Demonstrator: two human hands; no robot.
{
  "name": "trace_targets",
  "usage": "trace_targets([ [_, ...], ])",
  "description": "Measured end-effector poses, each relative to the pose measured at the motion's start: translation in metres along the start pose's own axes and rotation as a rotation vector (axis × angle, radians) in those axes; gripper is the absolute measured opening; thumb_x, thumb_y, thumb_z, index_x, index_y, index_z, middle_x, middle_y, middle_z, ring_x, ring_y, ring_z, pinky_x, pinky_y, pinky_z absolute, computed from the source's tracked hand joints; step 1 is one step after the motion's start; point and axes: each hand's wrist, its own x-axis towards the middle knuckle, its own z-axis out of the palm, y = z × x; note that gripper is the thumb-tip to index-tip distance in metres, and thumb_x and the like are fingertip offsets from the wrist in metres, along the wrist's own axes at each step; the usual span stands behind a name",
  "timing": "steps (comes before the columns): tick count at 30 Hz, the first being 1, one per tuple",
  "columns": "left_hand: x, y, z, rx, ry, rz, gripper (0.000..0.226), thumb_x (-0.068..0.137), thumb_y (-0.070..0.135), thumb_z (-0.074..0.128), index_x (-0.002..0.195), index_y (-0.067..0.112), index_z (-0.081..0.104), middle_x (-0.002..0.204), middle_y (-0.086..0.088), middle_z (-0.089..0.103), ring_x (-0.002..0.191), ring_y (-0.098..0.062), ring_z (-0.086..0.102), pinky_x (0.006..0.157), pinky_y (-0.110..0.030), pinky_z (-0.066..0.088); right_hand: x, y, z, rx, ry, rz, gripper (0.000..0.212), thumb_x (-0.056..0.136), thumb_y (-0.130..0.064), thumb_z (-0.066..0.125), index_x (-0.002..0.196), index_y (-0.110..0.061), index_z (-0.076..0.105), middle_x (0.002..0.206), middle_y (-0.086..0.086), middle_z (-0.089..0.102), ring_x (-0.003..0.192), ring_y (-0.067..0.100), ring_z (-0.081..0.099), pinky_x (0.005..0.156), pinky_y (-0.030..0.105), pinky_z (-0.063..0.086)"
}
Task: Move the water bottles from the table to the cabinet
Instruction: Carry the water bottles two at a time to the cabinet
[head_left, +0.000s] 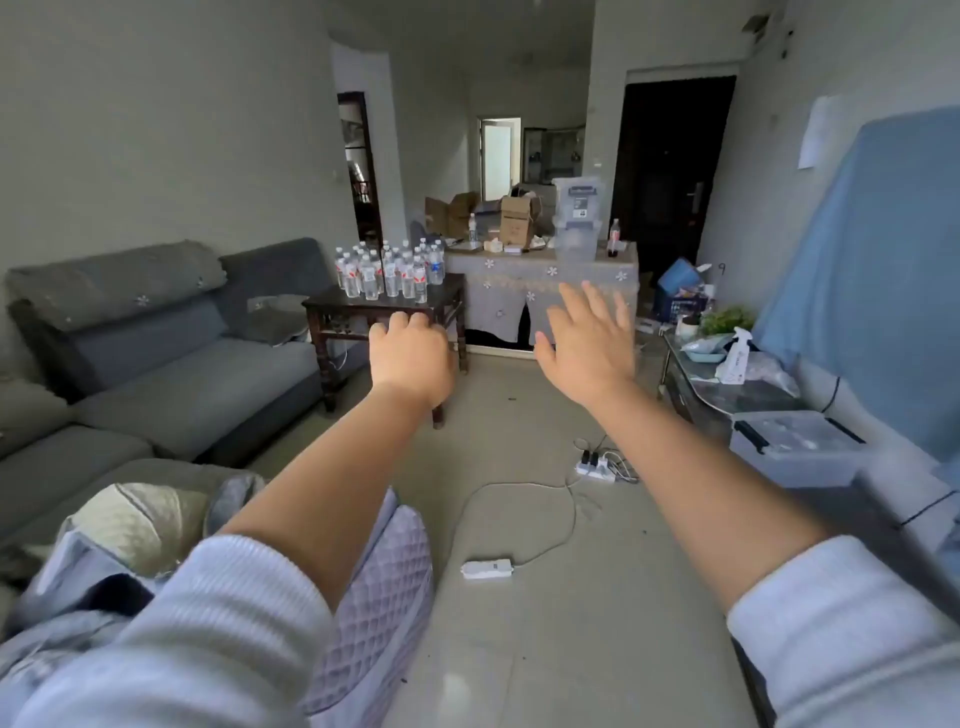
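Note:
Several clear water bottles with red and white labels stand packed together on a dark wooden side table across the room, beside the sofa. Both my arms are stretched out in front of me, well short of the table. My left hand has its fingers curled down and holds nothing. My right hand is spread flat, fingers apart, empty. A low cabinet with a glass top stands along the right wall.
A grey sofa fills the left side. A cloth-covered table with boxes, a plastic bin and a cola bottle stands at the back. Power strips and a cable lie on the floor between me and the tables. A plastic storage box sits at right.

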Motion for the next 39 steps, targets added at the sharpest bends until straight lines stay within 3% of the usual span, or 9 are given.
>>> trace_targets([
  [4,0.027,0.008,0.036,-0.005,-0.134,-0.001,0.035,0.094,0.021,0.041,0.118,0.005,0.06,0.126,-0.015,0.058,0.123,-0.032,0.045,0.1,-0.037,0.036,0.029,-0.002,0.043,-0.017,-0.092,0.009,0.038,0.094,-0.024,0.038,0.122,-0.003,0.054,0.135,0.013,0.049,0.127,0.031,0.039,0.106,0.04,0.03],
  [8,0.071,0.02,0.081,-0.015,-0.247,-0.02,0.032,0.092,0.017,0.044,0.115,0.005,0.062,0.123,-0.015,0.061,0.119,-0.032,0.05,0.097,-0.033,0.04,0.073,0.008,0.093,-0.014,-0.167,0.008,0.035,0.092,-0.021,0.041,0.116,-0.001,0.057,0.124,0.015,0.056,0.12,0.031,0.046,0.095,0.037,0.04],
  [14,0.178,0.04,0.137,-0.032,-0.348,-0.067,0.032,0.092,0.016,0.045,0.117,0.006,0.061,0.124,-0.014,0.061,0.119,-0.032,0.053,0.093,-0.033,0.044,0.17,0.047,0.162,-0.02,-0.219,-0.049,0.034,0.092,-0.021,0.041,0.115,-0.001,0.057,0.123,0.016,0.057,0.119,0.031,0.049,0.091,0.035,0.043],
  [23,0.331,0.041,0.22,-0.051,-0.369,-0.127,0.033,0.094,0.021,0.043,0.12,0.007,0.059,0.126,-0.012,0.059,0.12,-0.031,0.052,0.094,-0.032,0.044,0.326,0.084,0.259,-0.081,-0.292,-0.089,0.033,0.093,-0.02,0.043,0.116,-0.002,0.059,0.123,0.018,0.057,0.119,0.033,0.05,0.091,0.037,0.044],
  [39,0.614,-0.103,0.372,0.023,-0.453,-0.175,0.034,0.094,0.021,0.046,0.126,0.012,0.056,0.128,-0.011,0.058,0.12,-0.03,0.055,0.093,-0.037,0.047,0.611,0.03,0.436,0.008,-0.358,-0.052,0.032,0.094,-0.02,0.039,0.115,-0.002,0.057,0.123,0.017,0.055,0.112,0.034,0.054,0.085,0.036,0.046],
])
